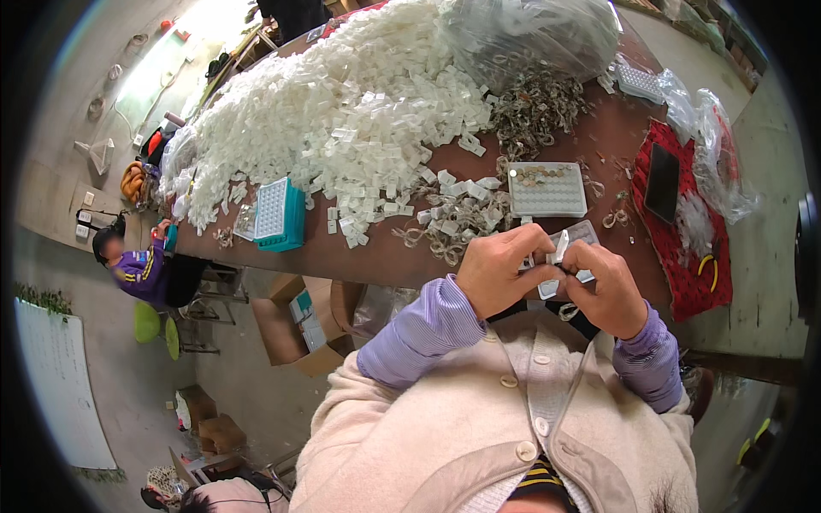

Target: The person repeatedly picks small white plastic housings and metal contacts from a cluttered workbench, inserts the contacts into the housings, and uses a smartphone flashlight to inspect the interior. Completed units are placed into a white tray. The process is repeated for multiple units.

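Observation:
Close to my body at the table's near edge, my left hand (505, 268) and my right hand (609, 292) meet fingertip to fingertip. A small white plastic piece (561, 245) stands up between the thumb and finger of my left hand. My right fingers are pinched against the same spot; what they grip is too small to make out. Partly hidden behind my hands is a pale clear tray (583, 232). Just beyond it lies a white gridded tray (547, 190) with several small brownish round bits in its wells. Left of that sit loose clear strips and white pieces (457, 214).
A huge heap of white plastic pieces (342, 111) covers the brown table (385, 261). Further items are a teal box with a white rack (280, 214), a big clear bag (534, 38), and a phone (662, 182) on red cloth (703, 256). A co-worker (141, 269) sits far left.

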`<state>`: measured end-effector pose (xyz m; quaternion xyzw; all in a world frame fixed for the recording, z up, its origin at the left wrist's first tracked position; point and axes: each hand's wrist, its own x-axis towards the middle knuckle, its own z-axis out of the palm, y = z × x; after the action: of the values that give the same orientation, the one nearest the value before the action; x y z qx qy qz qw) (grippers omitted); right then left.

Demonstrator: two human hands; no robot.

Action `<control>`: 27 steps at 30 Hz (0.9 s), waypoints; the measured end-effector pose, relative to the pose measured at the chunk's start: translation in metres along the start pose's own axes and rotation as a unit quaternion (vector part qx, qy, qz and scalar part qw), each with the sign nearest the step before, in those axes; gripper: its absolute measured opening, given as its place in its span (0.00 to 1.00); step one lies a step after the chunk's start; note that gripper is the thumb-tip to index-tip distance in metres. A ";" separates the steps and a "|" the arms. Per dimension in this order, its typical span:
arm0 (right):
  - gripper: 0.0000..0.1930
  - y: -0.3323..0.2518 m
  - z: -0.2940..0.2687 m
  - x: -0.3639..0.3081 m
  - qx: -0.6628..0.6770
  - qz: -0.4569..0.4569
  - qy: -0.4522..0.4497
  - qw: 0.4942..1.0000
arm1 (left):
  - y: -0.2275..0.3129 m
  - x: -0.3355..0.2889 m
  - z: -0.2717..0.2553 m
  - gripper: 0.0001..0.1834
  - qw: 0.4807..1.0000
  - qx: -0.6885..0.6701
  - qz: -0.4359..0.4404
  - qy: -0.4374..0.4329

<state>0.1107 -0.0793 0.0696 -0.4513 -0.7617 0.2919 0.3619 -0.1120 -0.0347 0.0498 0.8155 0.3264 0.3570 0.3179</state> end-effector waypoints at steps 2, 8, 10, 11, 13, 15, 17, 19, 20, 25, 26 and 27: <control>0.09 0.002 0.003 -0.003 0.000 0.036 0.024 0.999 | 0.003 0.000 0.014 0.16 0.999 0.001 0.010 0.045; 0.08 0.009 0.016 -0.017 -0.099 0.011 0.107 0.989 | 0.007 -0.004 0.041 0.15 0.992 0.033 0.010 0.124; 0.07 0.015 0.022 -0.020 -0.060 0.053 0.140 0.987 | 0.007 -0.006 0.050 0.14 0.984 -0.008 -0.048 0.171; 0.07 0.020 0.027 -0.020 -0.032 0.103 0.160 0.981 | 0.006 -0.007 0.054 0.14 0.979 -0.009 -0.065 0.191; 0.07 0.030 0.035 -0.020 0.101 0.116 0.165 0.974 | 0.000 -0.007 0.061 0.12 0.970 -0.078 -0.106 0.204; 0.06 0.035 0.042 -0.024 0.095 0.122 0.179 0.972 | -0.002 -0.011 0.068 0.09 0.937 -0.221 -0.182 0.199; 0.05 0.036 0.044 -0.024 0.044 0.083 0.224 0.970 | -0.003 -0.013 0.070 0.07 0.901 -0.317 -0.235 0.182; 0.05 0.034 0.044 -0.023 -0.008 0.041 0.248 0.968 | -0.005 -0.014 0.067 0.06 0.898 -0.327 -0.234 0.177; 0.05 0.033 0.043 -0.021 -0.032 0.020 0.253 0.967 | -0.006 -0.014 0.066 0.06 0.907 -0.312 -0.223 0.174; 0.05 0.031 0.045 -0.011 -0.085 -0.021 0.257 0.962 | -0.006 -0.015 0.061 0.07 0.936 -0.236 -0.186 0.185; 0.05 0.032 0.047 -0.010 -0.079 -0.019 0.262 0.962 | -0.006 -0.016 0.061 0.08 0.940 -0.215 -0.184 0.192; 0.05 0.034 0.049 -0.010 -0.074 -0.010 0.260 0.963 | -0.005 -0.017 0.061 0.08 0.938 -0.219 -0.188 0.191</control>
<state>0.0903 -0.0799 0.0129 -0.5292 -0.6653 0.1034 0.5163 -0.0746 -0.0615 0.0067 0.5657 0.4416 0.5031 0.4816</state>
